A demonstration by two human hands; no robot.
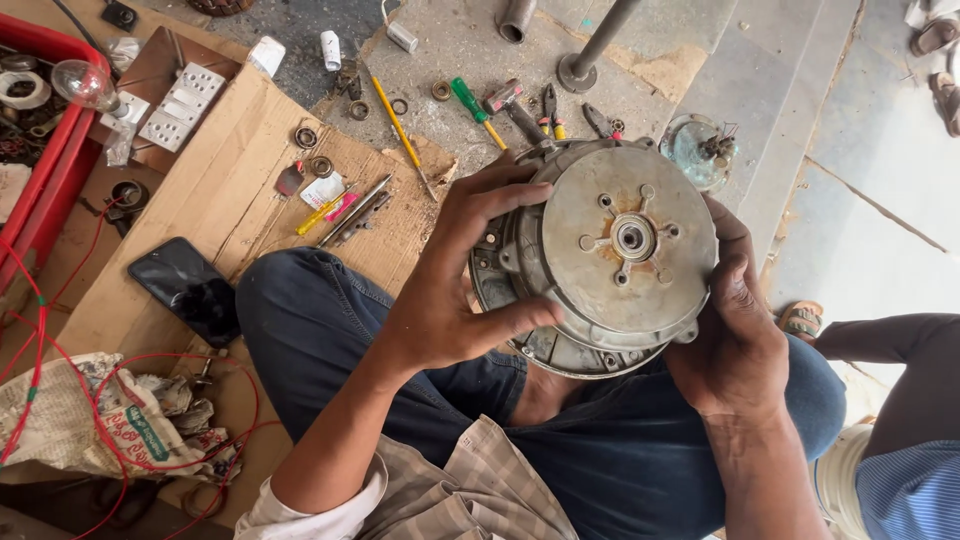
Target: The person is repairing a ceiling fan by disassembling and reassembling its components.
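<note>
A round grey metal motor housing [625, 250] with a rusty face and a central bearing rests above my lap. My left hand [455, 275] grips its left rim, thumb under the cover and fingers over the top edge. My right hand [735, 330] clasps its right side from behind. Both hands hold the housing between my knees in blue jeans.
Cardboard sheet [230, 170] on the floor carries a black phone [185, 288], bearings, screwdrivers [478, 110] and pliers [552, 112]. A red crate [50, 160] and red wires [40, 360] lie at the left. Another person's arm [890, 350] is at the right. A metal pole base [580, 68] stands ahead.
</note>
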